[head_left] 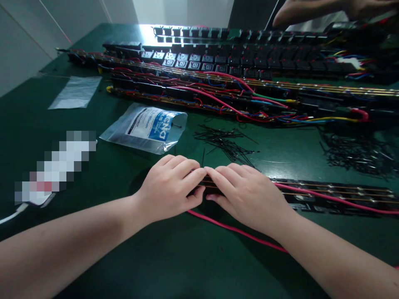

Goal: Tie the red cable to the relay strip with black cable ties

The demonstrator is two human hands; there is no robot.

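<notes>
My left hand and my right hand meet fingertip to fingertip over the left end of a long black socket strip lying on the green mat. Both hands curl round that end, thumbs underneath. A red wire runs along the strip, and another red wire loops out under my right wrist. A thin black cable tie stands up just behind my fingertips.
A pile of black cable ties lies behind my hands, more at the right. A plastic bag with a blue label lies left. Several wired socket strips fill the back. Another person's hand reaches in at the top right.
</notes>
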